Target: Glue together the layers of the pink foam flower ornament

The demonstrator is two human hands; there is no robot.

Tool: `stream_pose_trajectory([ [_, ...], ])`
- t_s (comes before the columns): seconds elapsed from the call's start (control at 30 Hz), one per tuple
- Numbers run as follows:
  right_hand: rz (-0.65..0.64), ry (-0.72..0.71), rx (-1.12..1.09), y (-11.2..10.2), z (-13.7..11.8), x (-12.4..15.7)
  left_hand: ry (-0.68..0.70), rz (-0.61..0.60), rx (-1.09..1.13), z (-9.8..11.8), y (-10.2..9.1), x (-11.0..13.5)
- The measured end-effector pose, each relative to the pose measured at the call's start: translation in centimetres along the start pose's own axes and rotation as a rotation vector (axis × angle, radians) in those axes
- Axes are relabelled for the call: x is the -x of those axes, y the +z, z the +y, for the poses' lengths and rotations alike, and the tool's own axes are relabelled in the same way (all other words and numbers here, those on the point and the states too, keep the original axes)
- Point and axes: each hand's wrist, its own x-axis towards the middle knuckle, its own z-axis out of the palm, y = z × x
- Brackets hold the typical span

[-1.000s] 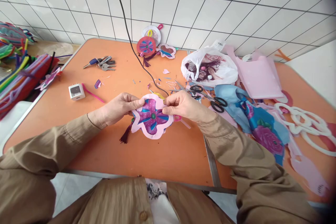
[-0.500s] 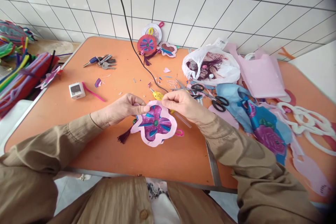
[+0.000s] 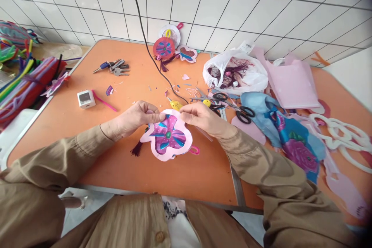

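Observation:
A pink flower-shaped paper ornament (image 3: 167, 136) with a purple and blue flower centre hangs just above the orange table (image 3: 130, 162). My left hand (image 3: 136, 118) pinches its upper left edge. My right hand (image 3: 200, 118) pinches its upper right edge, fingers closed. A dark maroon tassel (image 3: 136, 148) dangles at its lower left and a pink loop (image 3: 194, 150) sticks out at its lower right.
Scissors (image 3: 232, 107), a white plastic bag (image 3: 235, 73), pink sheets (image 3: 290, 83) and blue flowered cloth (image 3: 285, 131) lie to the right. Keys (image 3: 113, 68), a white charger (image 3: 86, 99), finished ornaments (image 3: 168, 44) and a black cable (image 3: 145, 38) lie behind. Pipe cleaners (image 3: 20, 81) pile at left.
Both hands have turned the ornament between their fingers; its lower edge has swung towards me and left, and my grips have shifted closer together at its top.

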Motion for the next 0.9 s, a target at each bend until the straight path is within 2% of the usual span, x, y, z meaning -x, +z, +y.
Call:
stream_pose_trajectory([
  [0.2, 0.032, 0.036, 0.085, 0.2, 0.2, 0.1, 0.018, -0.001, 0.068, -0.5, -0.3, 0.1],
  [0.33, 0.01, 0.037, 0.013, 0.5, 0.1, 0.0, 0.001, -0.007, 0.171, -0.7, -0.4, 0.3],
  [0.47, -0.022, 0.032, -0.045, 0.8, 0.4, -0.1, -0.025, 0.029, 0.156, -0.9, -0.3, 0.4],
  [0.77, 0.057, -0.001, 0.002, 0.9, 1.1, -0.1, -0.004, 0.068, 0.145, -1.4, -0.3, 0.4],
  [0.9, 0.147, -0.019, 0.009, 1.3, 1.0, 0.0, 0.031, 0.075, 0.078, -1.4, 0.1, 0.5],
])
